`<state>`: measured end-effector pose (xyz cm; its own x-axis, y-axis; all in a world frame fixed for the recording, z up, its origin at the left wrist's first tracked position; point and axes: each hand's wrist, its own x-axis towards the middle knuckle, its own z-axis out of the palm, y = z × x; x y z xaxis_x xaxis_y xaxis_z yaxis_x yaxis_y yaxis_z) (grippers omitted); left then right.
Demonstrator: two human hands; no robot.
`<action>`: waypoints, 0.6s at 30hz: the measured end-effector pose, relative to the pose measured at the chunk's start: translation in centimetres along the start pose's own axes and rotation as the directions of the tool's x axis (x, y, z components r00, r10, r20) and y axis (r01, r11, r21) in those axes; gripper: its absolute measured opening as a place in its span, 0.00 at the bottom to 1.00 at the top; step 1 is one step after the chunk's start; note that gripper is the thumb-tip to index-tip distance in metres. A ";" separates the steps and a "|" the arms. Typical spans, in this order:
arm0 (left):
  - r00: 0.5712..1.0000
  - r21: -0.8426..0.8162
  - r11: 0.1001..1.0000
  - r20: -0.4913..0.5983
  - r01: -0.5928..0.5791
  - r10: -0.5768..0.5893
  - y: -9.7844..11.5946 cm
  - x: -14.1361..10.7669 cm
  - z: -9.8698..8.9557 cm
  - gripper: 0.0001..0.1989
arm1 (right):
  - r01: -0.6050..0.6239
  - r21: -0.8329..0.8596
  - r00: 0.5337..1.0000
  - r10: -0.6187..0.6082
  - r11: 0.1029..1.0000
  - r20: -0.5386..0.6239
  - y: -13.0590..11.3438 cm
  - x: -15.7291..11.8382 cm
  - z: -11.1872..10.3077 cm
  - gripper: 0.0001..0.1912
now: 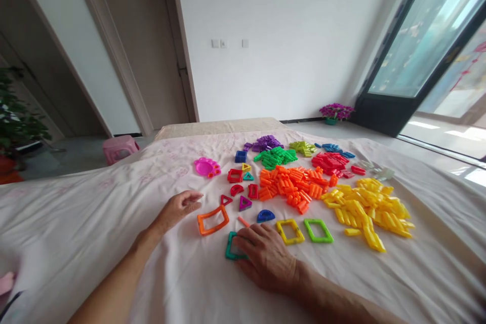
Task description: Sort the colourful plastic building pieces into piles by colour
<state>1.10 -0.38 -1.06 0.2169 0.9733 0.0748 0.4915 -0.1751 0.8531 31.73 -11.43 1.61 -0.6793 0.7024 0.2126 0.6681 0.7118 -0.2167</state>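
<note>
My right hand (266, 255) lies over the right side of a teal square magnetic tile (229, 249), its fingers closed on the tile's edge. A small orange-pink stick (243, 221) pokes out just past its fingertips; whether it is touched I cannot tell. Off to the left, my left hand (182, 208) hovers near an orange square tile (212, 221) that looks tilted, its fingers loosely bent and holding nothing. A blue half-round tile (266, 215), a yellow square tile (290, 232) and a green square tile (318, 231) lie beyond and right of my right hand.
Heaps of orange sticks (290, 185), yellow sticks (366, 210), green sticks (274, 157) and red sticks (330, 163) cover the bed's right side. Smaller tiles, including a purple triangle (245, 203), lie mid-bed near a pink paw-shaped dish (206, 167). The pale sheet (170, 273) is wrinkled.
</note>
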 end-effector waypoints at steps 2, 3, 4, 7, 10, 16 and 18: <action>0.994 0.077 0.996 0.105 -0.039 0.031 1.9 -0.4 1.3 0.29 | -0.010 0.016 1.000 0.010 1.000 0.012 -0.1 0.0 0.0 0.18; 0.990 0.145 0.987 0.130 -0.073 0.054 2.7 -0.7 2.0 0.33 | -0.017 0.022 1.000 0.017 1.000 0.013 -0.2 0.0 0.1 0.21; 0.986 0.223 0.968 0.146 -0.111 0.079 3.4 -1.0 2.6 0.37 | -0.026 0.026 1.000 0.025 0.999 0.011 -0.3 0.0 0.2 0.23; 0.979 0.448 0.874 0.159 -0.189 0.130 4.7 -1.9 4.3 0.41 | -0.045 0.032 0.999 0.045 0.998 0.009 -0.3 0.1 0.5 0.23; 0.980 0.504 0.842 0.134 -0.192 0.144 5.0 -2.2 5.0 0.27 | -0.043 0.034 0.999 0.043 0.999 0.011 -0.2 0.2 0.7 0.20; 0.997 0.094 0.995 0.064 0.024 -0.031 5.3 -1.5 2.1 0.23 | -0.046 0.065 0.997 0.051 0.997 -0.065 0.2 0.0 1.3 0.23; 0.988 -0.162 0.984 0.143 0.081 -0.058 6.0 -1.5 1.2 0.23 | -0.042 0.075 0.994 0.050 0.996 -0.101 0.3 0.1 1.5 0.26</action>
<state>4.73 -3.05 3.29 0.3062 0.9507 -0.0489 0.3646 -0.0697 0.9285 31.39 -11.13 0.09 -0.6109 0.7339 0.2969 0.6717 0.6790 -0.2962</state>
